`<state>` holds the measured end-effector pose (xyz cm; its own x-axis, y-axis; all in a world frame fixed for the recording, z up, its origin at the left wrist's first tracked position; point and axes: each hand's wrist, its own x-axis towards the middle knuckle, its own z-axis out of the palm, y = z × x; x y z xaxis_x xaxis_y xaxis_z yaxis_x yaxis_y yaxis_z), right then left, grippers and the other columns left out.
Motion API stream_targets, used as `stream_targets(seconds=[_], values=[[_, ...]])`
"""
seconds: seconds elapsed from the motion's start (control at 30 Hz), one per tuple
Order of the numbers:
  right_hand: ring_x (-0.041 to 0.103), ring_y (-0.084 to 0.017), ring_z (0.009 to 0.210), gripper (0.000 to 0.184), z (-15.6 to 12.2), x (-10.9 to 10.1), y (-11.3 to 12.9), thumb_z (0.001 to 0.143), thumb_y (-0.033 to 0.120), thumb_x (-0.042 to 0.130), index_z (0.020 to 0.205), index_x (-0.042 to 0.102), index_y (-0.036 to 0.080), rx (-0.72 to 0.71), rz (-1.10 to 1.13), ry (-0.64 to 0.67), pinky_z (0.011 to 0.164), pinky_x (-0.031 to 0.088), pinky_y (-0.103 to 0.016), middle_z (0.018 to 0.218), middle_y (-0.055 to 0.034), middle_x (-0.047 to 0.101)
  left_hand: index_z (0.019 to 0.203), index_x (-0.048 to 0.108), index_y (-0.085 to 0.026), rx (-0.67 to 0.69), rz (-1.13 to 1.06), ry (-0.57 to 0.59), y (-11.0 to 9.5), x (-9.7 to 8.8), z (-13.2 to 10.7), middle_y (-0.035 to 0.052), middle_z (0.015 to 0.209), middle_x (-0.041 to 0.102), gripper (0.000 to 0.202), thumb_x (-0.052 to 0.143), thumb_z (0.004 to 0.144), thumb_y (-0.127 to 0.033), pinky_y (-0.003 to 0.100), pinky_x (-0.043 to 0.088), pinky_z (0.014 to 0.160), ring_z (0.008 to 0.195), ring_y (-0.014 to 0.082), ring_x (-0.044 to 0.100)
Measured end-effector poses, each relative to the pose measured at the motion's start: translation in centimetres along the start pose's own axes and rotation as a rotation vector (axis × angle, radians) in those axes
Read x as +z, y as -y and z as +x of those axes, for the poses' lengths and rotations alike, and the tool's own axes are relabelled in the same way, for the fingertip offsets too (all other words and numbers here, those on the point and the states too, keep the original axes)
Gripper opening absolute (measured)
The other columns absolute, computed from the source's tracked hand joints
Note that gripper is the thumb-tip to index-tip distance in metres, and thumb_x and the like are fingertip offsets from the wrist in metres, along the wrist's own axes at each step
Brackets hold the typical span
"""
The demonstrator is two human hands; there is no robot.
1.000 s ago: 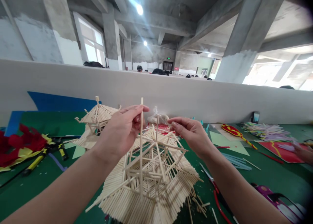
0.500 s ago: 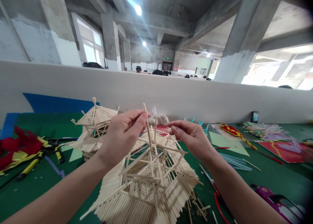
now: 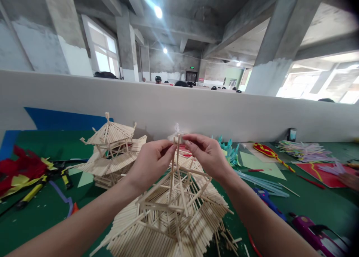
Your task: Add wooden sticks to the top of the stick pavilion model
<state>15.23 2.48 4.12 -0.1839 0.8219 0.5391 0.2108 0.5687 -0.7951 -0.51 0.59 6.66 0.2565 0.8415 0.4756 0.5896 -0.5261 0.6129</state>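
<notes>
A pagoda-like model of pale wooden sticks stands in front of me, its ribbed lower roof topped by an open stick frame. Thin upright sticks rise from the frame's middle. My left hand is closed at their upper ends, fingertips pinching a stick there. Close beside it, my right hand pinches at the same height, and its fingertips hide whatever is between them. A pale short piece seems to lie between the hands, but I cannot make it out clearly. A finished-looking stick pavilion stands behind my left hand.
Right of the model lie a blue glue gun, a purple glue gun, loose stick offcuts and pale blue strips. Red and yellow craft pieces lie left. A white partition closes the back. Another person's hand is far right.
My right hand has moved left and my left hand slightly right and down, bringing their fingertips together at the stick tops. The leaning stick's top is now hidden by the left fingers.
</notes>
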Motion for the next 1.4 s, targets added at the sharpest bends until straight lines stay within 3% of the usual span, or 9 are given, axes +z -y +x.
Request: stream_targets(seconds=[0.27, 0.6, 0.8, 1.4], values=[[0.059, -0.015, 0.078, 0.023, 0.8, 0.8, -0.2, 0.080, 0.028, 0.051, 0.097, 0.064, 0.019, -0.037, -0.012, 0.009, 0.067, 0.047, -0.030, 0.091, -0.0063, 0.067, 0.068, 0.057, -0.015, 0.068, 0.055, 0.003, 1.0, 0.6, 0.4, -0.0001, 0.056, 0.052, 0.027, 0.043, 0.082, -0.032, 0.023, 0.031, 0.050, 0.053, 0.0124, 0.044], [0.060, -0.015, 0.080, 0.020, 1.0, 0.9, -0.2, 0.080, 0.024, 0.052, 0.094, 0.065, 0.018, -0.047, 0.045, 0.004, 0.071, 0.048, -0.030, 0.089, -0.0062, 0.067, 0.059, 0.054, -0.015, 0.137, 0.098, -0.042, 0.7, 0.5, 0.8, -0.0023, 0.051, 0.047, 0.027, 0.046, 0.081, -0.029, 0.023, 0.029, 0.047, 0.049, 0.0103, 0.041], [0.061, -0.016, 0.083, 0.022, 1.0, 1.0, -0.5, 0.080, 0.024, 0.052, 0.096, 0.064, 0.016, -0.055, 0.055, 0.005, 0.074, 0.049, -0.031, 0.091, -0.0073, 0.067, 0.072, 0.062, -0.013, 0.114, 0.097, -0.023, 1.3, 0.7, 1.2, -0.0013, 0.055, 0.054, 0.026, 0.046, 0.080, -0.030, 0.022, 0.032, 0.046, 0.050, 0.0105, 0.045], [0.061, -0.014, 0.080, 0.020, 1.2, 1.0, -0.7, 0.080, 0.023, 0.050, 0.093, 0.064, 0.017, -0.052, 0.079, 0.002, 0.072, 0.049, -0.029, 0.089, -0.0056, 0.066, 0.068, 0.061, -0.012, 0.070, 0.060, -0.016, 1.5, 0.9, 1.2, -0.0009, 0.055, 0.055, 0.025, 0.047, 0.079, -0.030, 0.021, 0.033, 0.047, 0.051, 0.0104, 0.046]])
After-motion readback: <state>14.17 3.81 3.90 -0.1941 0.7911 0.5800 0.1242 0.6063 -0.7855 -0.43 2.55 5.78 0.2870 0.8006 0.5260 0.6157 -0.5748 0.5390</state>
